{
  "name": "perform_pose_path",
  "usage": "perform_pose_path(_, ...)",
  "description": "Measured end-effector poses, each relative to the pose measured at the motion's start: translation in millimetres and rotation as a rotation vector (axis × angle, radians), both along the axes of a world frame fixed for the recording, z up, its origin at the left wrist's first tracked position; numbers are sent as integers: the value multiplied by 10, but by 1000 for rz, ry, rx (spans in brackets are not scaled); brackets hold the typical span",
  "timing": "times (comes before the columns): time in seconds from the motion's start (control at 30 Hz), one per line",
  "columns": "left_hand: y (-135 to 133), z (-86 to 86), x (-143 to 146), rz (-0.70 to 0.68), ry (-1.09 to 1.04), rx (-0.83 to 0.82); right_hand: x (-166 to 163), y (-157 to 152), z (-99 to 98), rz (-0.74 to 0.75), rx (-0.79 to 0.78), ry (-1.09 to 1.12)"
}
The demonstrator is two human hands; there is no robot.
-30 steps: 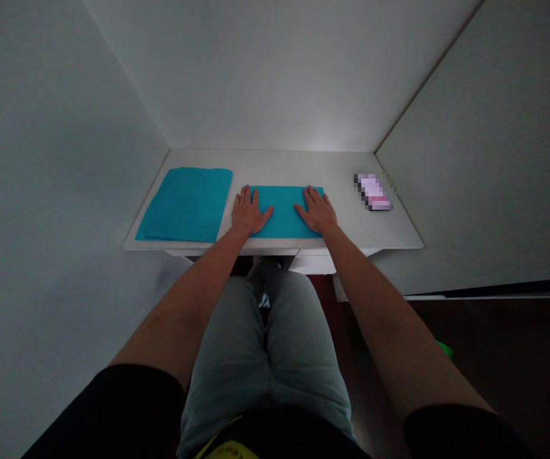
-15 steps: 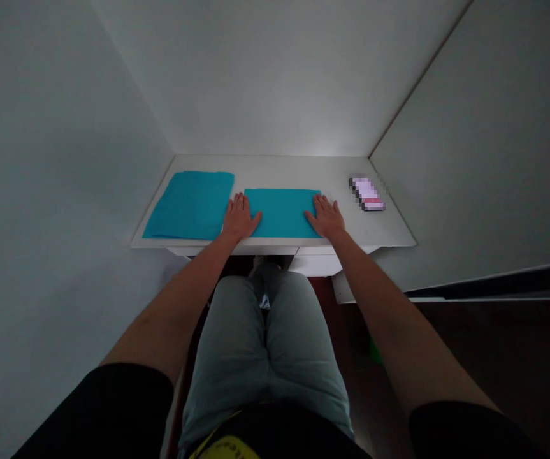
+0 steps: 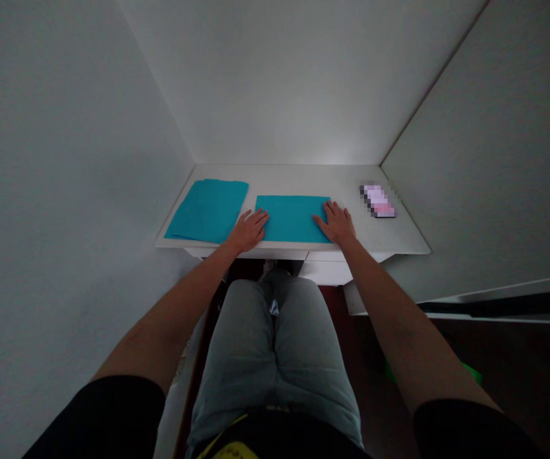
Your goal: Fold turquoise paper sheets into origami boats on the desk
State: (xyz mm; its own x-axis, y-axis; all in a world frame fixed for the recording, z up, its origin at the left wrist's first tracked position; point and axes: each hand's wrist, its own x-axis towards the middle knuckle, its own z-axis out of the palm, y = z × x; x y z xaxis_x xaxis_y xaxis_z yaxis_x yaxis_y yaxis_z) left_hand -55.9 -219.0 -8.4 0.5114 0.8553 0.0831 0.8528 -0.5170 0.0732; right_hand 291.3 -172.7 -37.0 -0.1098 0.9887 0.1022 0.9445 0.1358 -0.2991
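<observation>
A flat blue sheet (image 3: 294, 218), which looks like paper, lies on the white desk in front of me, its long side along the front edge. My left hand (image 3: 250, 229) rests at the sheet's left end, fingers stretched out and pointing right. On the sheet's right end lies my right hand (image 3: 336, 222), palm down with thumb and fingers spread. Larger blue sheets (image 3: 208, 210) are on the desk to the left, close by my left hand; they appear stacked, but I cannot tell how many.
The white desk (image 3: 313, 178) stands against walls at the back, left and right. A phone (image 3: 378, 201), blurred out, lies on its right side. Below the front edge is a white drawer (image 3: 325, 272). Something green (image 3: 471, 373) sits on the dark floor at the right.
My left hand has turned, its fingers now pointing right instead of away from me. My right hand stays on the sheet's right end. The whole view has shifted slightly.
</observation>
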Motion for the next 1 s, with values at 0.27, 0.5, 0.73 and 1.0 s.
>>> perform_pose_path(0.27,-385,-1,185,-107,-43,-26,174,-11,21,-74,227,424)
perform_pose_path(0.5,-254,573,-138,42,-29,-108,259,-14,18,-136,353,636)
perform_pose_path(0.73,207,1723,-1014,513,-241,296,258,-10,4,-95,350,605)
perform_pose_path(1.0,-256,1268,-1180,166,-85,221,278,10,-39,-55,327,586)
